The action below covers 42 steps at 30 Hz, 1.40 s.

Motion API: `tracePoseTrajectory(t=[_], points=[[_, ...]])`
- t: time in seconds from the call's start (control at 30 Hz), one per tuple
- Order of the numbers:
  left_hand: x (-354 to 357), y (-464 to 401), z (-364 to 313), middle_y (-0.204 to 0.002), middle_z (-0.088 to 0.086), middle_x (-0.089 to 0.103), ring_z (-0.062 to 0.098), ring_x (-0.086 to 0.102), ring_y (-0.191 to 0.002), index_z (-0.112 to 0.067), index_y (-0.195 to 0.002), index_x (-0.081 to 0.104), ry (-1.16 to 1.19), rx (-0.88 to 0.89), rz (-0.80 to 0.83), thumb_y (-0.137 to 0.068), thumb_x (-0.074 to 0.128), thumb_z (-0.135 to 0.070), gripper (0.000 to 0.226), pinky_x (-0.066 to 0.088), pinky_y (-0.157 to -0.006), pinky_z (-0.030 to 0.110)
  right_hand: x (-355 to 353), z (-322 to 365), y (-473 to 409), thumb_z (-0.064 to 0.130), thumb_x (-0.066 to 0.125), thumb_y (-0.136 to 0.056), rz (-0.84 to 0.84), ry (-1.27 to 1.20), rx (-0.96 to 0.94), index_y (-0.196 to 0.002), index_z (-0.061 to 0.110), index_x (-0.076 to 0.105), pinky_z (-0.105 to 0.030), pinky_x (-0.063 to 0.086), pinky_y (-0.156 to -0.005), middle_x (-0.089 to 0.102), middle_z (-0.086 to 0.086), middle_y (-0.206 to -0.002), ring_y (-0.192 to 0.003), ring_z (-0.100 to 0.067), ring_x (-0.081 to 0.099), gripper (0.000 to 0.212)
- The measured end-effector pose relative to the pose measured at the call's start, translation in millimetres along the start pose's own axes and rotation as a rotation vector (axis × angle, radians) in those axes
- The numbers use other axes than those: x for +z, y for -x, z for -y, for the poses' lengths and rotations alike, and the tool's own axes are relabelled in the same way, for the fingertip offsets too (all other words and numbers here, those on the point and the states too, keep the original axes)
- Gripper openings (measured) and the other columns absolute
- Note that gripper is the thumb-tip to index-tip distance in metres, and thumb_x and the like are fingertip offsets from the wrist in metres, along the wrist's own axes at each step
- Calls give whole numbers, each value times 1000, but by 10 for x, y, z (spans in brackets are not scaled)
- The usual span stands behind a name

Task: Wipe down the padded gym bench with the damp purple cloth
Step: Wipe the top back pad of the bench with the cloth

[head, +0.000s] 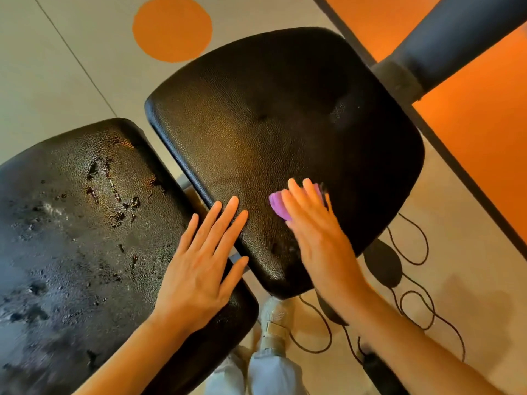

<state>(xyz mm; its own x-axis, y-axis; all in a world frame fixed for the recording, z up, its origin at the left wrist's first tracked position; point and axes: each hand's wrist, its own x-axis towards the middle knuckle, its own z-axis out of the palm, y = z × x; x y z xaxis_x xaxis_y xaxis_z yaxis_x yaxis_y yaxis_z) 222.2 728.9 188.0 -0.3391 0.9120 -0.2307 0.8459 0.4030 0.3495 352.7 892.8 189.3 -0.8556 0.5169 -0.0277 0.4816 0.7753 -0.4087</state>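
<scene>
The gym bench has two black padded sections: a seat pad [271,115] in the middle and a longer back pad [71,223] at the left, worn and wet-looking. My right hand [316,229] lies flat with straight fingers on the purple cloth [278,206], pressing it onto the seat pad's near right part. Most of the cloth is hidden under the hand. My left hand [204,266] rests flat with spread fingers across the gap between the two pads.
A dark padded roller on a black frame bar [456,41] crosses the top right. Black cords and dark pouches [399,266] lie on the floor under my right arm. The floor is beige with orange areas [172,28]. My shoe [276,317] shows below the seat.
</scene>
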Motion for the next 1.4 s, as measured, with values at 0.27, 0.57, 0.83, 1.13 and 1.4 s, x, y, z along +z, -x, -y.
tracePoseTrajectory(t=[0.27, 0.57, 0.83, 1.13, 1.4], points=[[5, 4, -10, -167, -4, 5, 17, 3, -155, -22, -158, 15, 2, -1, -12, -101, 31, -47, 64, 6, -125, 43, -85, -221, -627, 10, 41, -101, -144, 9, 295, -145, 11, 37, -49, 19, -121, 31, -10, -156, -148, -28, 18, 45], [23, 14, 14, -167, -7, 1, 13, -2, -154, -24, -158, 10, 6, 8, -33, -102, 31, -44, 63, 2, -126, 39, -12, -24, -467, 6, 46, -98, -159, 29, 353, -142, 11, 42, -52, 27, -117, 38, -11, -152, -146, -29, 26, 45], [67, 22, 58, -167, -3, -3, 17, -4, -154, -22, -158, 8, -43, 48, -52, -101, 27, -49, 66, 6, -126, 40, 267, 568, 467, 14, 40, -92, -110, 86, 222, -141, 11, 41, -42, 16, -119, 42, -11, -149, -143, -28, 29, 50], [96, 29, 79, -167, 0, 0, 17, -5, -154, -20, -158, 10, -31, 77, -97, -102, 28, -49, 66, 6, -126, 41, 447, 759, 672, 8, 58, -80, -192, 125, 334, -138, 8, 44, -47, 24, -112, 48, -15, -144, -138, -34, 39, 59], [21, 30, -11, -167, 2, -4, 19, -5, -154, -19, -158, 10, 26, 115, -115, -100, 30, -47, 67, -2, -124, 38, 428, 840, 616, 3, 52, -88, -376, -45, 516, -140, 9, 45, -53, 25, -116, 41, -14, -150, -144, -32, 26, 53]])
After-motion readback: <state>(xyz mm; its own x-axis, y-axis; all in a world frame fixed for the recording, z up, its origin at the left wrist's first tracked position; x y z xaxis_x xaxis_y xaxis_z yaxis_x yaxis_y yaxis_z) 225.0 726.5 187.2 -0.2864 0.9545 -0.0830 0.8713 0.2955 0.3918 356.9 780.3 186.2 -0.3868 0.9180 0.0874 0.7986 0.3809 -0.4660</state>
